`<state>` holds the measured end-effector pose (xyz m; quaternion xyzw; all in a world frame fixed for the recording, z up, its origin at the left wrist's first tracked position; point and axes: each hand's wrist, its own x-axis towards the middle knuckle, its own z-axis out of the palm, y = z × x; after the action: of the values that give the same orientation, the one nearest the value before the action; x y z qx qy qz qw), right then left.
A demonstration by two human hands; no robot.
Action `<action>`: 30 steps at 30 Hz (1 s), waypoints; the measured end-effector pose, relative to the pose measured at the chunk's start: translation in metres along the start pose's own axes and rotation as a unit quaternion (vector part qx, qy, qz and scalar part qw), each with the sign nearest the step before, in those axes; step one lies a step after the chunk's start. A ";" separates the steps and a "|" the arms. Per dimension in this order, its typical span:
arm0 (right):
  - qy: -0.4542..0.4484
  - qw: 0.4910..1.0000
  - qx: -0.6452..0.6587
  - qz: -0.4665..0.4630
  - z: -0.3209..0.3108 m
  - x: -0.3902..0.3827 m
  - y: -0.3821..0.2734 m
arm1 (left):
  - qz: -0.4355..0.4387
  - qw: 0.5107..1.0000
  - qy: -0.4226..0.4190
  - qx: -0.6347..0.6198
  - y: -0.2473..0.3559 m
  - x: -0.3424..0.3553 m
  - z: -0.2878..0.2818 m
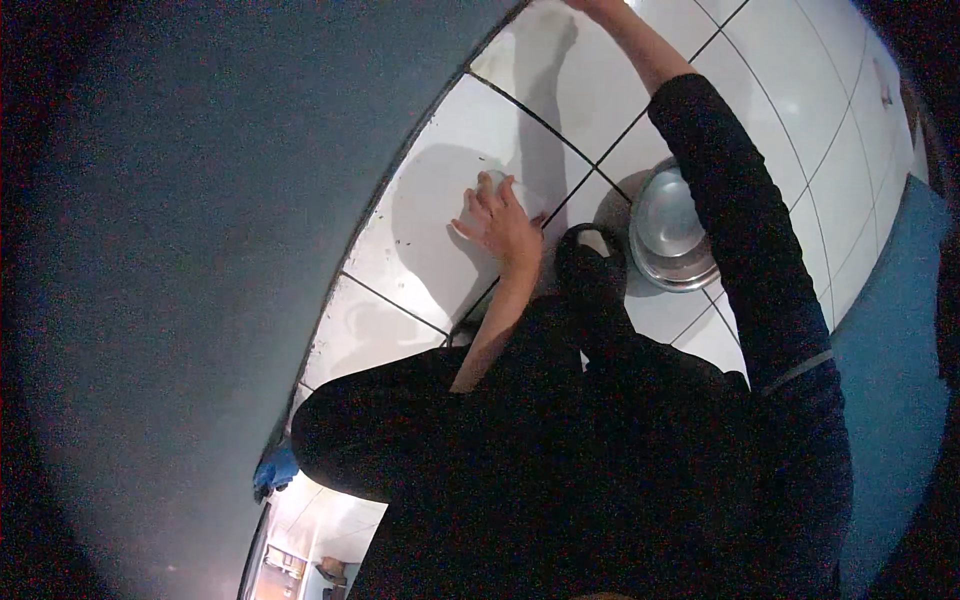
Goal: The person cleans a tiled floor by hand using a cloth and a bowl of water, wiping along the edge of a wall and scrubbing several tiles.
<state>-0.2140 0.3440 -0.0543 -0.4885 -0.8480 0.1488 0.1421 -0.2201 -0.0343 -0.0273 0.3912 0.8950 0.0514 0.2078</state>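
Note:
Over the white tiled floor (410, 255), my left hand (500, 225) reaches down with its fingers bent and spaced apart. A small pale patch shows between the fingertips; it seems to be a rounded thing under them, but its kind is unclear against the white tile. My right arm stretches far forward in a dark sleeve. Only part of my right hand (592, 4) shows at the top edge, so its fingers and anything in them are out of sight. Beside that arm, a shiny round metal bowl (645, 262) stands on the floor, its right side covered by the sleeve.
A grey-blue wall (200, 250) runs along the left side of the tiles. My dark shoe (590, 262) is between my left hand and the bowl. A blue cloth-like thing (278, 470) lies by the wall near my knee. Another blue surface (890, 300) rises at the right.

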 end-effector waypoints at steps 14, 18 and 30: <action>-0.044 0.998 0.003 0.039 -0.004 -0.015 -0.025 | 0.008 1.000 0.014 0.016 -0.003 -0.002 0.000; 0.031 0.997 -0.012 0.072 -0.010 0.001 -0.018 | 0.009 0.999 0.025 0.023 0.001 0.001 0.001; -0.005 0.992 0.028 0.126 -0.004 -0.024 -0.039 | 0.013 0.999 0.007 0.029 0.005 -0.001 0.025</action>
<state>-0.2315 0.3051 -0.0376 -0.5867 -0.7756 0.1919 0.1319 -0.2058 -0.0338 -0.0487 0.4080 0.8927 0.0307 0.1889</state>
